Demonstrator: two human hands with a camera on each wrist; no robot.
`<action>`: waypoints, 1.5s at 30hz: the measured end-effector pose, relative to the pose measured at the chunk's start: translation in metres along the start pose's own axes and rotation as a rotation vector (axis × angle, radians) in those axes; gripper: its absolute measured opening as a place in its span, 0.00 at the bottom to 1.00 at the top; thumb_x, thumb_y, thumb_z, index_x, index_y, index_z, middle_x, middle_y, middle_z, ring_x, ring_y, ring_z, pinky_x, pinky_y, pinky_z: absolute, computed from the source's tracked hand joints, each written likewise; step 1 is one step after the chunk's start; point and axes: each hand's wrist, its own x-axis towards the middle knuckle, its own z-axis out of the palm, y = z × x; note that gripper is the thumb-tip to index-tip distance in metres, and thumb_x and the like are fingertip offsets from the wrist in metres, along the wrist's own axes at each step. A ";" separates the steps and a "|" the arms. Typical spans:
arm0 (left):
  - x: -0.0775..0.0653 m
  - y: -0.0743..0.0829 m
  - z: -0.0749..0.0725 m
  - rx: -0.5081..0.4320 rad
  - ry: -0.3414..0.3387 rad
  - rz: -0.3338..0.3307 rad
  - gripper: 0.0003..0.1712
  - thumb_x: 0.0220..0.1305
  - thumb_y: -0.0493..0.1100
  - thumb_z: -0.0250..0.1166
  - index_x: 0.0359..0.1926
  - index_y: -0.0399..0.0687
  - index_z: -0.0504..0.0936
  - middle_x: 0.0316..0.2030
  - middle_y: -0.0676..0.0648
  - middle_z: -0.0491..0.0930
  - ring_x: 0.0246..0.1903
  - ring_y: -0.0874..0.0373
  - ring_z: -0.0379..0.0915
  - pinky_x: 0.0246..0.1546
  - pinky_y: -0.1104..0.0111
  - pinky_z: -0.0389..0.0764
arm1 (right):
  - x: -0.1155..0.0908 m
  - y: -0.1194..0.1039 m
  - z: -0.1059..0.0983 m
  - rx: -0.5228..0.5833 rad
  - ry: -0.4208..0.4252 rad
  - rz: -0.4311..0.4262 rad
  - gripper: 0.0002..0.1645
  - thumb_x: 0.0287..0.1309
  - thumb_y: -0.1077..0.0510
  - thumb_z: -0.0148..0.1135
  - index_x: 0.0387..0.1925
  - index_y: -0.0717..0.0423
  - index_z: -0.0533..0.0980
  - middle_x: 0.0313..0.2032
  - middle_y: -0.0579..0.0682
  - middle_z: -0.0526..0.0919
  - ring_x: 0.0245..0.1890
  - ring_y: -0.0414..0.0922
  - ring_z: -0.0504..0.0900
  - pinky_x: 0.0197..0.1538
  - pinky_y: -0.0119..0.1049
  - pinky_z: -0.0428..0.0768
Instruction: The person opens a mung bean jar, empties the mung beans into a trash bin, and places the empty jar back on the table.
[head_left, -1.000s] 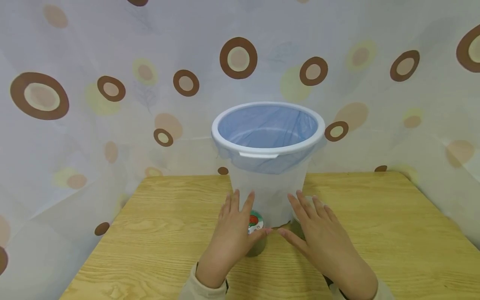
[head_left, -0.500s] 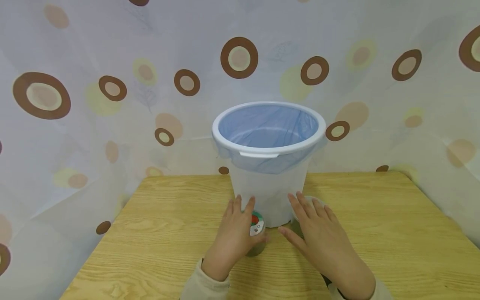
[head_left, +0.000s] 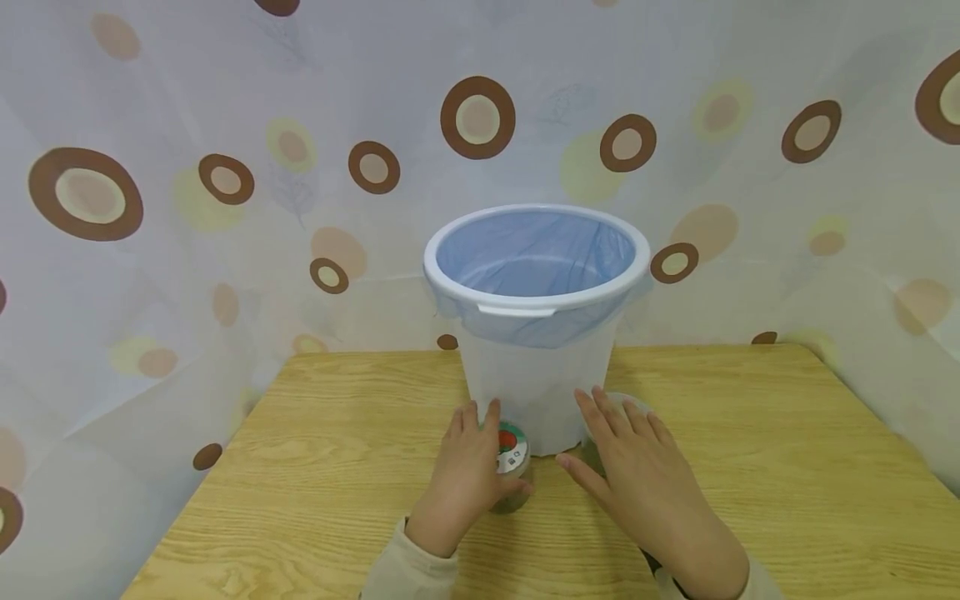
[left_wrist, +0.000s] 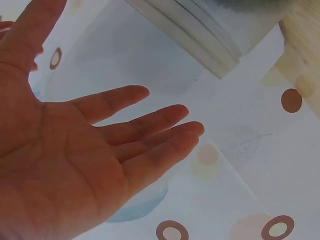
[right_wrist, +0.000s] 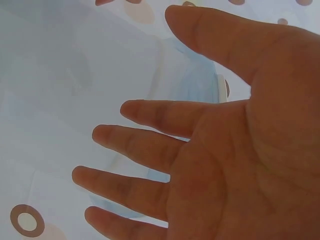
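In the head view, my left hand (head_left: 463, 475) hovers over the left side of a jar (head_left: 513, 454) whose pale lid carries a green and red label. The left wrist view shows that palm bare, its fingers extended, apart from the jar (left_wrist: 200, 30). My right hand (head_left: 652, 487) is spread above a second round container (head_left: 593, 455), mostly hidden beneath it; its kind cannot be made out. Nothing lies in the right palm (right_wrist: 220, 160), and its fingers are straight. Just behind both stands a white bin (head_left: 536, 379) lined with a thin blue bag (head_left: 547, 329).
Everything stands on a light wooden table (head_left: 360, 433). A pale sheet (head_left: 300, 108) with brown and yellow circles hangs behind and around it. The bin's wide rim (head_left: 525, 302) rises well above the hands.
My left hand has drawn back slightly towards me, its thumb shifting a little left over the jar. The right hand has hardly moved. Bin and containers stay in place.
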 end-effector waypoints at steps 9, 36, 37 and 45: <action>0.001 -0.007 0.006 -0.004 0.010 -0.035 0.64 0.35 0.55 0.82 0.66 0.24 0.59 0.59 0.25 0.64 0.61 0.31 0.60 0.57 0.46 0.70 | 0.000 0.000 -0.001 0.007 -0.007 0.006 0.40 0.63 0.41 0.58 0.68 0.60 0.63 0.64 0.66 0.67 0.61 0.69 0.66 0.60 0.66 0.62; 0.012 -0.027 0.031 -0.041 -0.081 -0.167 0.58 0.32 0.54 0.83 0.55 0.21 0.62 0.44 0.30 0.70 0.44 0.39 0.68 0.45 0.52 0.77 | 0.001 -0.001 -0.002 0.011 0.005 0.028 0.38 0.65 0.39 0.55 0.66 0.61 0.65 0.63 0.66 0.69 0.60 0.68 0.68 0.58 0.67 0.63; 0.012 -0.027 0.032 -0.055 -0.085 -0.169 0.59 0.33 0.54 0.83 0.56 0.21 0.62 0.45 0.29 0.70 0.45 0.38 0.68 0.46 0.51 0.77 | 0.001 -0.001 -0.002 0.012 0.004 0.028 0.38 0.65 0.39 0.55 0.66 0.61 0.65 0.62 0.66 0.69 0.60 0.68 0.68 0.58 0.67 0.63; 0.016 -0.028 0.036 -0.176 -0.121 -0.213 0.59 0.35 0.49 0.83 0.58 0.21 0.58 0.49 0.28 0.66 0.49 0.32 0.66 0.48 0.45 0.75 | 0.001 -0.001 0.000 0.017 -0.003 0.030 0.39 0.65 0.38 0.53 0.66 0.61 0.65 0.62 0.67 0.69 0.61 0.68 0.67 0.58 0.67 0.63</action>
